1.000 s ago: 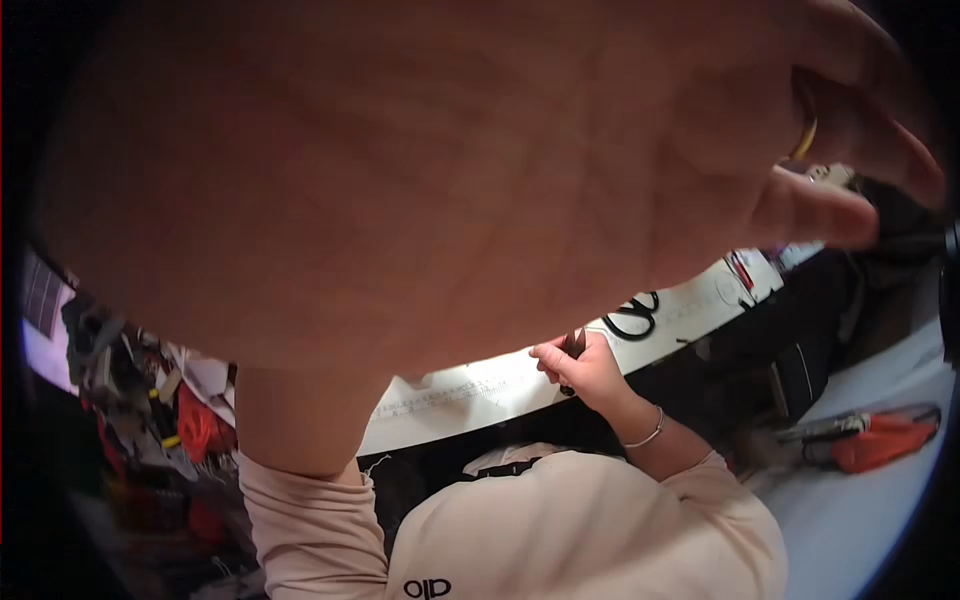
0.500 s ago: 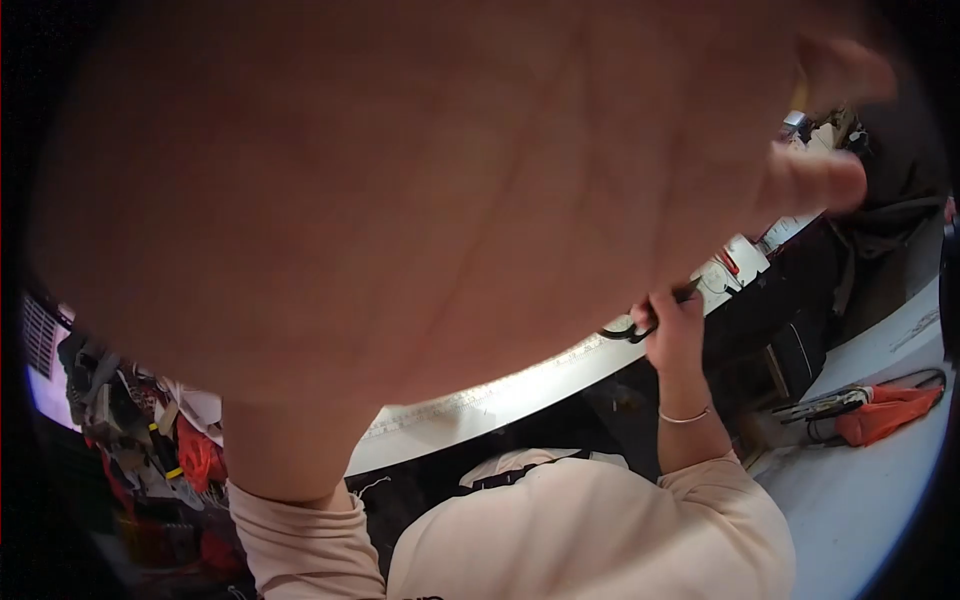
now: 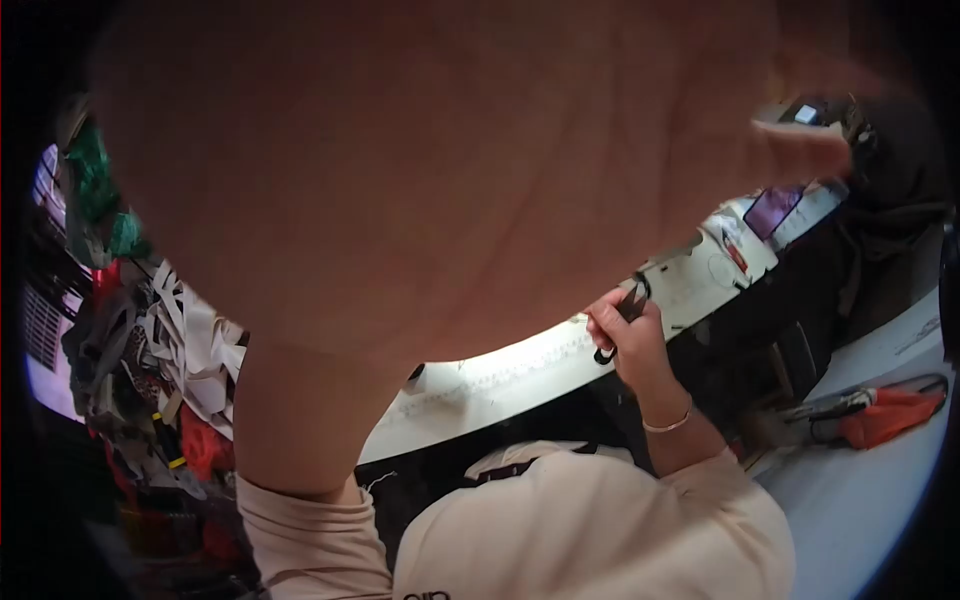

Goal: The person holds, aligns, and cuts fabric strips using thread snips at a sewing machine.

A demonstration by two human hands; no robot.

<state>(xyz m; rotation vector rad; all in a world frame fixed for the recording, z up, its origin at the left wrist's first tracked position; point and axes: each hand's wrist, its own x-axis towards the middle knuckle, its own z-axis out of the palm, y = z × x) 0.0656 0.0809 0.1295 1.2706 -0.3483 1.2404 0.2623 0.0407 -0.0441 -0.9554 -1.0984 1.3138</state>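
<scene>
My left hand fills the upper view with its palm close to the camera, its visible fingers apart and nothing held in it. To its lower right, my right hand is closed around dark snips, with the dark blades pointing up over the white table. Just beyond that hand, part of a black loop lies on the table. Ruler markings run along the tabletop to the left of my right hand. My left palm hides much of the table.
Pale fabric strips are heaped at the left, by a red bundle and green material. A phone and a small red item are on the table's far right. An orange bag sits at the lower right.
My right hand first moved right and up to the black-handled scissors on the table, then back slightly left with the snips. My left palm shifted slightly, and more of the fabric heap shows.
</scene>
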